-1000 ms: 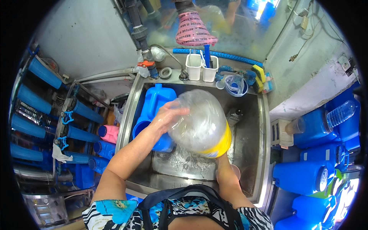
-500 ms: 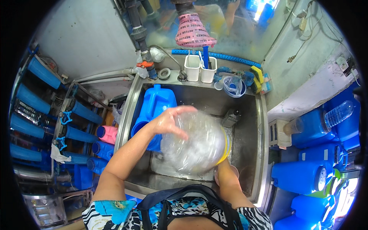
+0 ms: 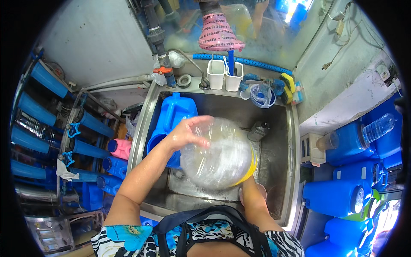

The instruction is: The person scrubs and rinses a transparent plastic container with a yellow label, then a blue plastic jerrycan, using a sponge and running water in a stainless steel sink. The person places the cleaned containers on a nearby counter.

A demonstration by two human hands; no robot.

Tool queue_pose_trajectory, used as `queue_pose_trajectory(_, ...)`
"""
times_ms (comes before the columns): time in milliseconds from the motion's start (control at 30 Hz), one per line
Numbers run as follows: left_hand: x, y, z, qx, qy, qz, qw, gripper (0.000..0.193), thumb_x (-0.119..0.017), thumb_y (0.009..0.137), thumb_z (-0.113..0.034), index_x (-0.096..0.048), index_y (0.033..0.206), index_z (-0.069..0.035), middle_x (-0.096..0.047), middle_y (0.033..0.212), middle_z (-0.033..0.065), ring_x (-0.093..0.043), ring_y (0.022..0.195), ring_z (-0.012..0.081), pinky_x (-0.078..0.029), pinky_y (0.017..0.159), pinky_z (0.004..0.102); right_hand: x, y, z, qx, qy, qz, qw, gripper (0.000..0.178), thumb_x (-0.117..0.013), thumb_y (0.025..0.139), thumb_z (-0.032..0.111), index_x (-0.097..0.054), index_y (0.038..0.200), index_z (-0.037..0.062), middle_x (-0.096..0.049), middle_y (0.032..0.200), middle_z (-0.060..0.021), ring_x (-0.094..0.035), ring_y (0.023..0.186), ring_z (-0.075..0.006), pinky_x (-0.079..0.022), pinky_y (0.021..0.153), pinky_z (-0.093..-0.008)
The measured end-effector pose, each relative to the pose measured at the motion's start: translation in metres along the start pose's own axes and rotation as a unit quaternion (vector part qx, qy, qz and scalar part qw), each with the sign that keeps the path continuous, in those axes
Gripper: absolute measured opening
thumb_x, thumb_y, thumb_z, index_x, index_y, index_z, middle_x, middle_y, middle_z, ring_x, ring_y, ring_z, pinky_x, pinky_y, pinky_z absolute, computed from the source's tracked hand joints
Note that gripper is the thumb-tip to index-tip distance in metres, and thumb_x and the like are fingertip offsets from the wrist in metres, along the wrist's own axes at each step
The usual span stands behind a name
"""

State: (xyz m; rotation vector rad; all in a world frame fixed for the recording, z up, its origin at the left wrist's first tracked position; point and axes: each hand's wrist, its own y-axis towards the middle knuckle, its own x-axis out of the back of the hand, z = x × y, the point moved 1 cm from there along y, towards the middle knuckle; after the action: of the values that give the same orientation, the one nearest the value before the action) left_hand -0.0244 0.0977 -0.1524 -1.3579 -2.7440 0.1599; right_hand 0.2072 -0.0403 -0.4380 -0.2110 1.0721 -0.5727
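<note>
A large, round, clear plastic container [image 3: 216,156] with a yellow rim [image 3: 250,169] is tilted over the metal sink [image 3: 147,128]. It looks wet and streaked. My left hand [image 3: 186,135] grips its upper left side, thumb and fingers curved apart over the plastic. My right forearm [image 3: 254,199] reaches up to the yellow rim. The container hides my right hand, so its fingers do not show. Behind my left wrist, a blue jug [image 3: 177,109] with a handle stands in the sink, and a blue round-mouthed vessel [image 3: 156,142] sits beside it.
A dark bottle [image 3: 258,130] stands at the sink's right. White holders [image 3: 215,79], a small basin [image 3: 262,97] and yellow sponges [image 3: 287,85] line the back ledge. Above hangs a pink-wrapped fitting [image 3: 219,36]. Blue jugs [image 3: 332,197] crowd the right; blue filter tubes [image 3: 36,111] the left.
The clear container has turned slightly, and its yellow rim shows wider along the lower right. My left hand has shifted a little up and stays on it.
</note>
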Motion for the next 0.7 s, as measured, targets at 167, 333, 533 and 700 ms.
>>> queue_pose_trajectory(167, -0.001, -0.001, -0.001, -0.083, 0.093, 0.081, 0.989, 0.087, -0.089, 0.056, -0.013, -0.050, 0.132, -0.002, -0.055, 0.129, 0.0123, -0.055, 0.114, 0.0180, -0.044, 0.098, 0.0337, 0.004, -0.009, -0.004, 0.000, 0.003, -0.002, 1.000, 0.046, -0.045, 0.095, 0.038, -0.055, 0.121, 0.0021, -0.061, 0.115, -0.0219, -0.062, 0.101, -0.0293, -0.053, 0.081, -0.0465)
queue_pose_trajectory(333, -0.004, 0.002, 0.000, 0.050, -0.111, -0.004, 0.993, 0.078, -0.085, 0.062, -0.008, -0.049, 0.132, -0.001, -0.056, 0.127, 0.0133, -0.052, 0.119, 0.0213, -0.042, 0.101, 0.0364, 0.000, -0.002, -0.002, 0.000, 0.005, 0.000, 1.000, 0.046, -0.045, 0.095, 0.038, -0.056, 0.121, 0.0021, -0.061, 0.114, -0.0217, -0.062, 0.101, -0.0293, -0.053, 0.081, -0.0464)
queue_pose_trajectory(533, -0.054, 0.025, -0.010, 0.085, -0.099, -0.091, 0.987, 0.084, -0.068, 0.085, -0.037, -0.023, 0.142, 0.005, -0.045, 0.134, 0.0193, -0.044, 0.126, 0.0261, -0.037, 0.104, 0.0367, 0.007, -0.004, -0.001, 0.001, 0.006, 0.002, 1.000, 0.046, -0.044, 0.095, 0.039, -0.056, 0.120, 0.0022, -0.062, 0.113, -0.0214, -0.063, 0.100, -0.0293, -0.054, 0.080, -0.0463)
queue_pose_trajectory(700, -0.077, 0.023, -0.022, 0.042, 0.100, 0.015, 0.994, 0.094, -0.071, 0.083, -0.036, -0.013, 0.145, 0.005, -0.040, 0.137, 0.0228, -0.039, 0.130, 0.0275, -0.033, 0.106, 0.0359, 0.030, -0.041, -0.011, 0.001, 0.010, -0.022, 1.000, 0.046, -0.044, 0.095, 0.039, -0.056, 0.120, 0.0022, -0.062, 0.113, -0.0211, -0.063, 0.099, -0.0293, -0.054, 0.080, -0.0462)
